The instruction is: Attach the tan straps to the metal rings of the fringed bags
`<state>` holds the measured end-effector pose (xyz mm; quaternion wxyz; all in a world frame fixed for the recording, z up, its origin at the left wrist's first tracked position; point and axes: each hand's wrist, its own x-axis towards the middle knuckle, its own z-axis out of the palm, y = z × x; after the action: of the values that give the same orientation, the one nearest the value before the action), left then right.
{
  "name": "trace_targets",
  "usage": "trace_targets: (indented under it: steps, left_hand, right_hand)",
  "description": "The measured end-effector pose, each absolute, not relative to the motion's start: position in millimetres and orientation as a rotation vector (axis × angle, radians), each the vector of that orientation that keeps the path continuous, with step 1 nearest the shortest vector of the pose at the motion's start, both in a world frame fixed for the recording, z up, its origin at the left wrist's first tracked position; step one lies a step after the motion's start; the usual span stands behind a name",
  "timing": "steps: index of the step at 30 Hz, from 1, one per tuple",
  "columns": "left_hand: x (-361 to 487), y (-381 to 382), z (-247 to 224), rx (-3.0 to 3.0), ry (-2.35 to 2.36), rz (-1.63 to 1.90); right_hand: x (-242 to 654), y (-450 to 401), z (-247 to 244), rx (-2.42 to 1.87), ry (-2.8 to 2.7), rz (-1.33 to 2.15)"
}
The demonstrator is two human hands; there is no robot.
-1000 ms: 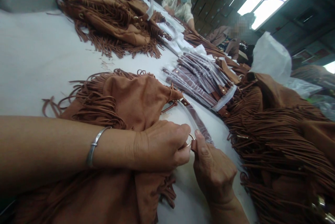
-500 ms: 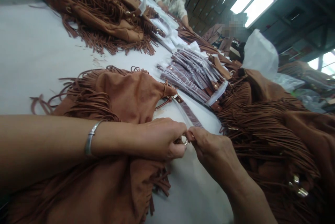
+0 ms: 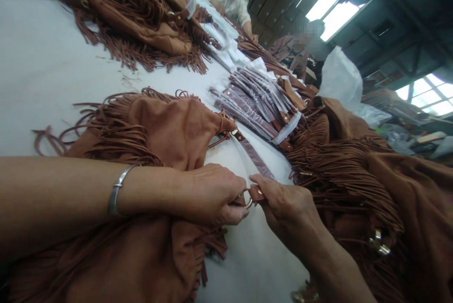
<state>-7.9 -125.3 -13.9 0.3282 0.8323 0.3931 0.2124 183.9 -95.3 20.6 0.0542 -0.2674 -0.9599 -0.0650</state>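
A brown fringed bag (image 3: 170, 126) lies on the white table under my left forearm. My left hand (image 3: 212, 194) is closed on the bag's brown tab beside a metal ring (image 3: 249, 200). My right hand (image 3: 288, 204) pinches the brown leather end of a strap (image 3: 257, 193), which meets the ring between the two hands. Beyond my fingers, the plastic-wrapped strap (image 3: 253, 154) runs up to a metal fitting at the bag's far corner. My fingers hide part of the tab and the strap end.
Several wrapped straps (image 3: 260, 95) lie bundled beyond the bag. On the right is a heap of fringed bags (image 3: 347, 175); another pile (image 3: 134, 20) sits at the far left. Two people are across the table, one a person in a light shirt (image 3: 230, 1).
My hands have drawn slightly apart, so the metal ring and the leather strap end show more between them. The view has shifted a little.
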Motion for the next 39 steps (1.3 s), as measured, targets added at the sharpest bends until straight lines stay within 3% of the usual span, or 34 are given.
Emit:
trace_targets:
  steps: [12, 19, 23, 25, 29, 31, 39]
  left_hand:
    - [-3.9, -133.7, -8.8, 2.220, 1.069, 0.435]
    - [-1.3, -135.1, -5.6, 2.218, 1.157, 0.331]
    - [-4.3, -131.4, -5.1, 2.250, 0.949, 0.349]
    - [-5.4, -129.7, -6.3, 2.226, 0.900, 0.359]
    - [-5.0, -128.8, -12.0, 2.156, 0.928, 0.461]
    - [-4.8, -129.1, -13.5, 2.154, 0.950, 0.477]
    - [-4.7, -132.0, -4.8, 2.151, 1.158, 0.316]
  right_hand:
    - [216.5, -115.4, 7.9, -0.850, -2.722, 0.092]
    - [205.2, -114.3, 20.0, -0.479, -2.874, -0.513]
    - [195.5, -105.5, 29.9, -0.429, -2.987, -0.577]
    - [193.9, -99.9, 26.5, -0.500, -3.027, -0.419]
    - [193.5, -96.6, 10.7, -0.800, -2.892, 0.394]
    - [193.8, -100.9, 6.4, -0.935, -2.776, 0.601]
    - [180.3, -131.9, 37.7, -1.318, -2.851, -0.134]
